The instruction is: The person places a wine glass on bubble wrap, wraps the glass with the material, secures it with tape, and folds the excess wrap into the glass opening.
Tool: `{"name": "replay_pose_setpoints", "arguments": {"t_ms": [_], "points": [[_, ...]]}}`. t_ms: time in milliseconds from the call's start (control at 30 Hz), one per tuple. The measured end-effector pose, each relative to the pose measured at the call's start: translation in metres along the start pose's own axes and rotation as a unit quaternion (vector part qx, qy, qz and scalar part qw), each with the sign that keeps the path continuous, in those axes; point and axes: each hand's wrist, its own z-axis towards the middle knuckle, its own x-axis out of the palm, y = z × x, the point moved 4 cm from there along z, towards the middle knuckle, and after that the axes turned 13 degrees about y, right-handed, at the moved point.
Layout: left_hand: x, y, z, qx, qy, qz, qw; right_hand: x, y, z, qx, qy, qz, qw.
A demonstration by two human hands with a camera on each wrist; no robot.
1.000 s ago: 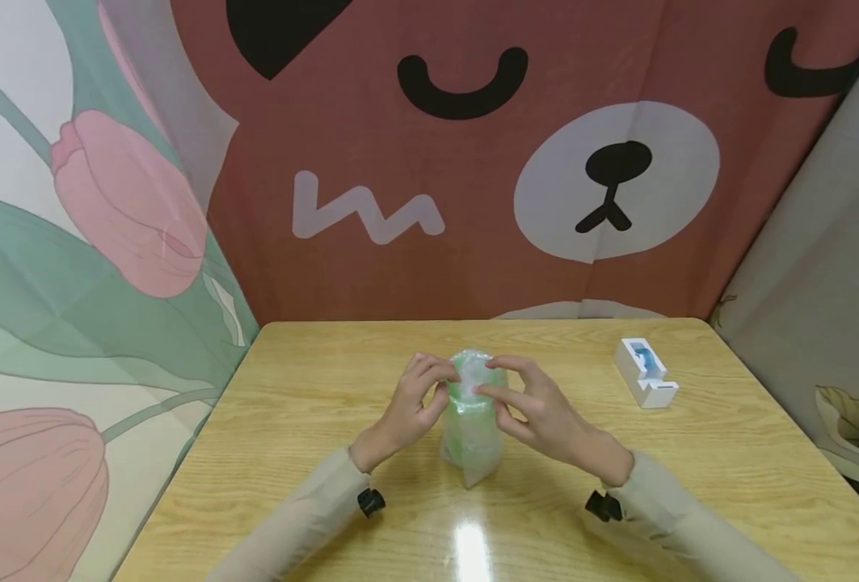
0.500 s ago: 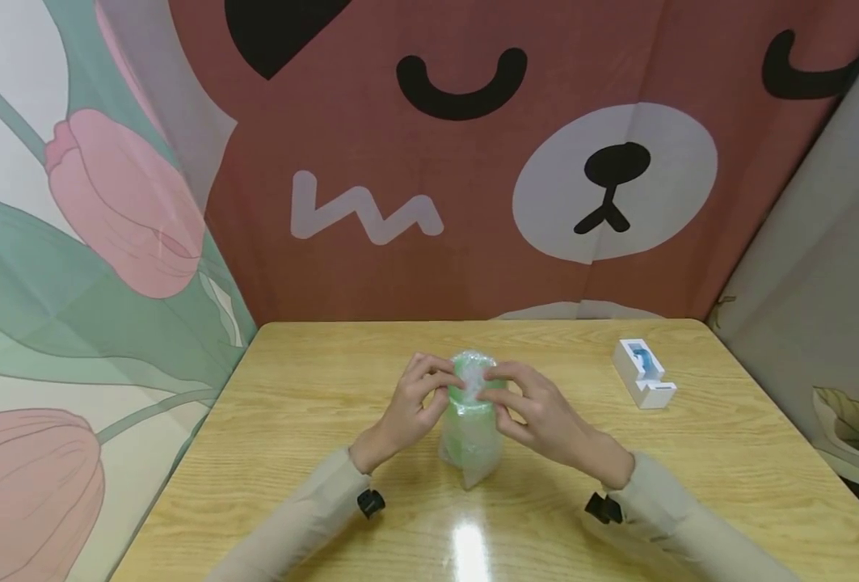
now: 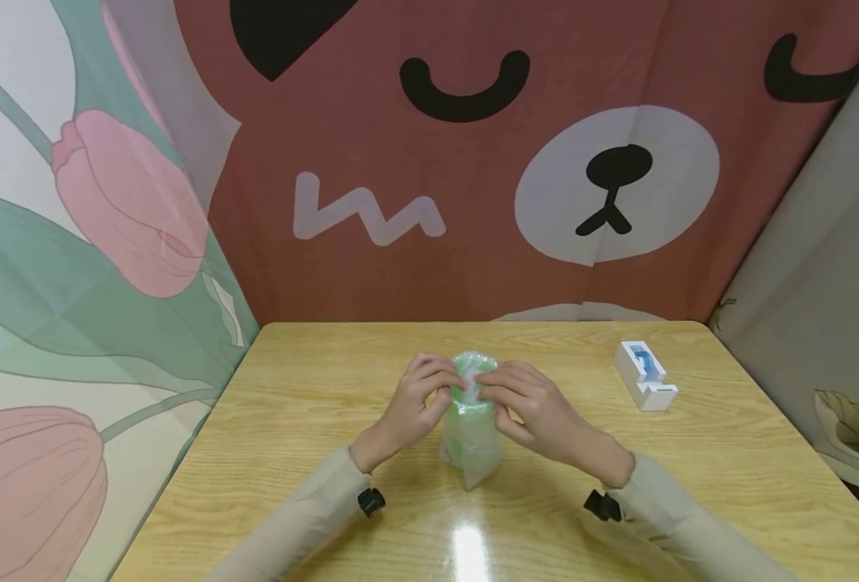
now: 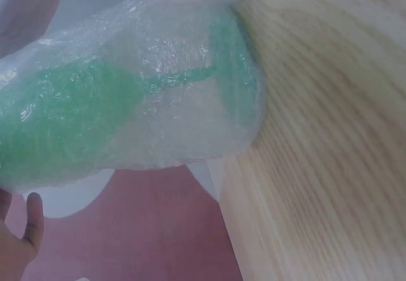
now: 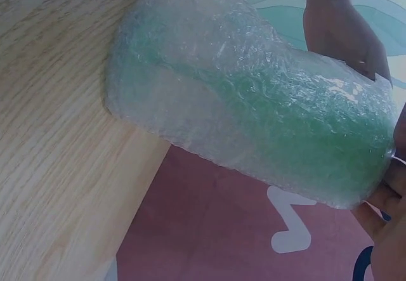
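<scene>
A green-and-white object stands upright on the table, wrapped in clear bubble wrap; the wrap blurs what the object is. My left hand holds the left side of the wrap's top edge between bent fingers and thumb. Opposite it, my right hand pinches the top from the right, fingertips tucked over the opening. The left wrist view shows the bubble wrap reaching down to the tabletop, with my left hand at its upper end. In the right wrist view, both hands meet at the wrap's top.
A white tape dispenser with a blue roll sits at the table's back right. The wooden table ends against a bear-printed cloth. Flower-printed cloth hangs at the left.
My right fingers have drawn together and moved inward over the top of the wrap, and the left fingertips have edged slightly inward. The wrapped object stays in place.
</scene>
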Motion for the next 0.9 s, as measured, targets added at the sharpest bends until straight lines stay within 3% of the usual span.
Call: {"name": "replay_pose_setpoints", "arguments": {"t_ms": [200,400,667,900], "points": [[0.0015,0.0008,-0.0003,-0.018,0.025,-0.001,0.9995,0.0008,-0.0017,-0.0016,0.038,0.012,0.015,0.9991],[0.0022,-0.0016,0.0014,-0.009,0.052,0.019,0.9984,0.0,-0.001,0.001,0.024,0.028,0.01,0.9993],[0.0059,-0.004,0.0019,0.016,0.047,0.07,0.9963,-0.0009,0.0001,0.0011,0.046,0.061,0.023,0.9968],[0.0049,-0.0069,0.0055,0.026,0.048,0.081,0.9953,-0.0029,0.0013,0.0047,0.03,0.058,-0.004,0.9978]]}}
